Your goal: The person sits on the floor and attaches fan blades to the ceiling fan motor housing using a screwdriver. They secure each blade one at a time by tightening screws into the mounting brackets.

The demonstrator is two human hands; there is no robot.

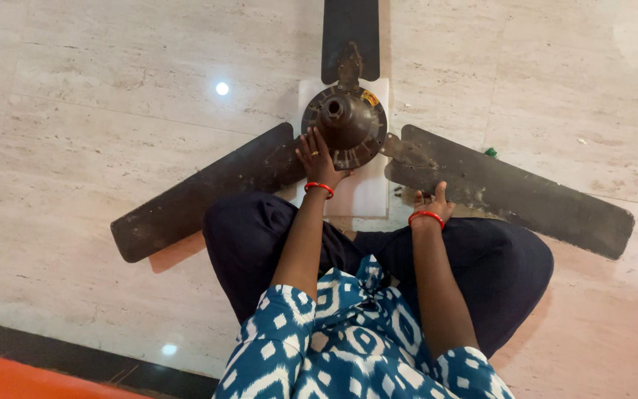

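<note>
Dark brown metal makes up the three-bladed ceiling fan [348, 122], which lies flat on the floor with its round motor housing at the centre and its blades reaching toward twelve, four and eight o'clock. The hub rests on a thin white square sheet [367, 193], just in front of the crossed legs in dark trousers [481, 258].

The left hand [319, 159] is laid open on the housing's rim at about eight o'clock, fingers spread over the metal, a ring on one finger. The right hand [432, 203] is set against the near edge of the four o'clock blade [511, 188], its thumb visible on top; whether the fingers are curled underneath cannot be told. A red bangle is worn on each wrist.

The fan is judged heavy at the hub and lighter out along the blades, stiff throughout, with dusty, dull surfaces that should not slip much. The blades are thin sheet and could flex or bend at their brackets if the weight were carried by the tips. The firmest hold is judged to be the housing itself or the blade roots beside it.

Around it, polished beige marble floor [112, 111] reflects ceiling lights. A small green object [490, 153] lies beyond the right blade.
</note>
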